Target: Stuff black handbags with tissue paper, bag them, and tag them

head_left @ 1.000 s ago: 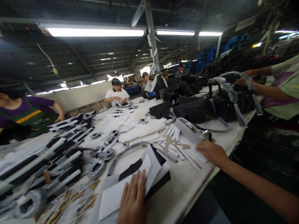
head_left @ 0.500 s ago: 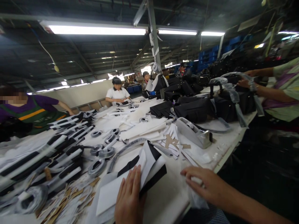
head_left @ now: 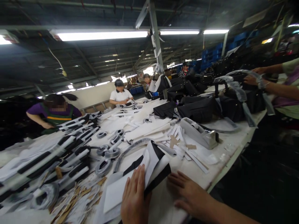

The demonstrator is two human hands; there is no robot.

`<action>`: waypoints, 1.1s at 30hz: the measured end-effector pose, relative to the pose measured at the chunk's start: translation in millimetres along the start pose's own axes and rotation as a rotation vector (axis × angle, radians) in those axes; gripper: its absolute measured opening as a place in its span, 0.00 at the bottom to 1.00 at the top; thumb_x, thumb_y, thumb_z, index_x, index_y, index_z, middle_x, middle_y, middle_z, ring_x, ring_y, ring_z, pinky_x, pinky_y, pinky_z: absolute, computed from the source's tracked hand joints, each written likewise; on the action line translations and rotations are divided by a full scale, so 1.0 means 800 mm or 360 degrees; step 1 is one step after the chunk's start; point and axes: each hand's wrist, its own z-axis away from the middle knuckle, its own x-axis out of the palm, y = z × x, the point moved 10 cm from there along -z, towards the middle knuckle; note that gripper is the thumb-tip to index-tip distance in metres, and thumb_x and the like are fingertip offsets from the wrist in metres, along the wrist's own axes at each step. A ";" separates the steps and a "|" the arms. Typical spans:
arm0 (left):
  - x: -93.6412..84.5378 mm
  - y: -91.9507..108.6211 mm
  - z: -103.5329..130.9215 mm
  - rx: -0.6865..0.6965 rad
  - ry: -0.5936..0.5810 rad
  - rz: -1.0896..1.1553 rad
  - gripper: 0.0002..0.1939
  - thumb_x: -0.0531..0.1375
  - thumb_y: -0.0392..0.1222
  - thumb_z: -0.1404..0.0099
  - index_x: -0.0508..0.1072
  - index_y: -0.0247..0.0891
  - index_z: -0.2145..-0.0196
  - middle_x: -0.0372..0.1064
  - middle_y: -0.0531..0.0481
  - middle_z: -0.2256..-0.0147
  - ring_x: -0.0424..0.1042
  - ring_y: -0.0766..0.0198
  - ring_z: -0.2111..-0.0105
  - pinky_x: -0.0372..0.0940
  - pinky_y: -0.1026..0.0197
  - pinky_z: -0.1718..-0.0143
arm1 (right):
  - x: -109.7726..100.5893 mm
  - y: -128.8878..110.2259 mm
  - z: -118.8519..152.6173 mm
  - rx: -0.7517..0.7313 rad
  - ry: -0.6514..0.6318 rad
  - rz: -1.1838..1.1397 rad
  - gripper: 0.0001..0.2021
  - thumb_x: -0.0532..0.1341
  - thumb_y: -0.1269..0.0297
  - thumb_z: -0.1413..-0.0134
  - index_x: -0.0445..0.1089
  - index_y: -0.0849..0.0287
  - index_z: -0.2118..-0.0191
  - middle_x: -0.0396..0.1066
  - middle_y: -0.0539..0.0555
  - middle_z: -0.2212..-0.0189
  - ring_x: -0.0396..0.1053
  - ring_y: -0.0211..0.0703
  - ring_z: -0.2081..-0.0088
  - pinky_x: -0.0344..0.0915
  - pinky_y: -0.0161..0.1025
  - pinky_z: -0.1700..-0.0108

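Note:
A folded black bag [head_left: 161,179] with white sheets of padding or paper [head_left: 116,194] lies in front of me on the table, partly raised. A plastic-wrapped grey strap [head_left: 135,143] curves behind it. My left hand [head_left: 135,194] grips the bag's near side, fingers stretched together over the white sheet; its thumb is mostly hidden. Just right of the bag, my right hand [head_left: 187,191] reaches low over the tabletop with fingers apart and nothing held, slightly blurred.
Black-and-white wrapped straps [head_left: 49,155], coiled straps [head_left: 104,168] and paper tags [head_left: 72,202] crowd the left. A tape dispenser [head_left: 198,133], paper strips [head_left: 184,149] and black bags [head_left: 198,110] stand beyond. Co-workers [head_left: 120,93] work around the table [head_left: 219,165].
My right hand has let go of the clear plastic piece and moved left to the bag's edge. My left hand stays on the bag. The co-worker at left has leaned away, and the view has shifted slightly.

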 end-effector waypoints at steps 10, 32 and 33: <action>-0.032 -0.030 -0.012 -0.0281 0.0043 0.0096 0.43 0.58 0.30 0.36 0.45 0.46 0.29 0.66 0.43 0.40 0.69 0.52 0.42 0.65 0.50 0.43 | -0.048 -0.021 -0.033 -0.0199 0.0157 -0.0437 0.25 0.49 0.52 0.29 0.75 0.57 0.72 0.77 0.54 0.70 0.75 0.41 0.65 0.67 0.40 0.53; -0.034 -0.042 -0.009 -0.0267 0.0008 0.0072 0.44 0.58 0.29 0.36 0.42 0.47 0.29 0.66 0.44 0.40 0.68 0.52 0.42 0.66 0.50 0.43 | -0.045 -0.027 -0.055 0.0028 0.0273 -0.0524 0.25 0.54 0.52 0.35 0.68 0.56 0.82 0.71 0.48 0.82 0.71 0.40 0.75 0.64 0.50 0.43; -0.033 -0.042 -0.009 -0.0271 -0.0001 0.0066 0.44 0.58 0.29 0.36 0.42 0.47 0.29 0.66 0.45 0.39 0.68 0.52 0.41 0.66 0.50 0.42 | -0.057 -0.010 -0.046 0.0232 0.0401 -0.0491 0.27 0.52 0.51 0.33 0.66 0.56 0.83 0.69 0.49 0.84 0.70 0.40 0.76 0.67 0.48 0.48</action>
